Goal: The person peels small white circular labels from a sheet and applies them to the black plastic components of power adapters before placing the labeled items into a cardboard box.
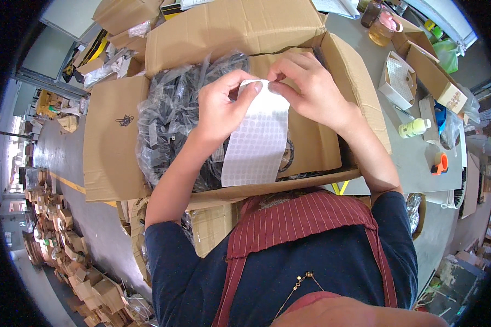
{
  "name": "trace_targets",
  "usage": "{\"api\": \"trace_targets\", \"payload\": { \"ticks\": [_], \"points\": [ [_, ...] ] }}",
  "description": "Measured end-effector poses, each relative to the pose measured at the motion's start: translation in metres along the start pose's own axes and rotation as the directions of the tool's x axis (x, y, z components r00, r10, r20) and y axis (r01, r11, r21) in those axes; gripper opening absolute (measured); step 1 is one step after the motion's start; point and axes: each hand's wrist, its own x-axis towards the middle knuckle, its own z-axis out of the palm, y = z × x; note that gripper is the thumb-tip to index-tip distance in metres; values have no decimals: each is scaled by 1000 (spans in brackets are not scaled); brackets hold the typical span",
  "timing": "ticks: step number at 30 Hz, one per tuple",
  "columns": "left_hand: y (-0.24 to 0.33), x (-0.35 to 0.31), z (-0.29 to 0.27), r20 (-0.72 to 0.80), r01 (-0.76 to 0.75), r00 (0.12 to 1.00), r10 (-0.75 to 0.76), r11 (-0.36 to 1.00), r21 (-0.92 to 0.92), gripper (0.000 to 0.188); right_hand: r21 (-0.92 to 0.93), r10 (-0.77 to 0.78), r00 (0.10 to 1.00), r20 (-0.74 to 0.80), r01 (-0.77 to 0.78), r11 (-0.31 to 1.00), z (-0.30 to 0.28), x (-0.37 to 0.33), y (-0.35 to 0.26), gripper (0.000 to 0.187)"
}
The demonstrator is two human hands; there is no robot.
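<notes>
A white sheet of small round stickers [255, 139] hangs down between my hands over a large open cardboard box [234, 27]. My left hand [223, 103] pinches its top edge between thumb and fingers. At the top right corner of the sheet, my right hand [308, 87] has its thumb and fingertips pressed together; they hide whatever part of the sheet or sticker lies between them. Inside the box, clear plastic bags with dark contents [174, 117] fill the left side. A flat piece of cardboard [317, 141] lies on the right side of the box.
On the grey table to the right are a yellow-green bottle [414, 128], an orange tape roll [439, 163], a small white box [397, 80] and a jar of amber liquid [383, 30]. Many cardboard boxes [101, 289] are piled on the floor at the left.
</notes>
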Motion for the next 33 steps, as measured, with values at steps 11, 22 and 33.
{"api": "trace_targets", "payload": {
  "ticks": [11, 22, 33],
  "points": [
    [-33, 19, -27, -118, 119, 986, -114, 992, 41, 14, -20, -140, 989, -51, 139, 990, 1, 2, -3, 15],
    [-96, 29, -167, -574, 437, 802, 164, 493, 752, 36, 222, 309, 936, -168, -269, 937, 2, -1, 30, 9],
    [-45, -14, 35, 262, -364, 931, 253, 656, 661, 30, 237, 324, 935, -142, -286, 929, 6, -2, 31, 12]
  ]
}}
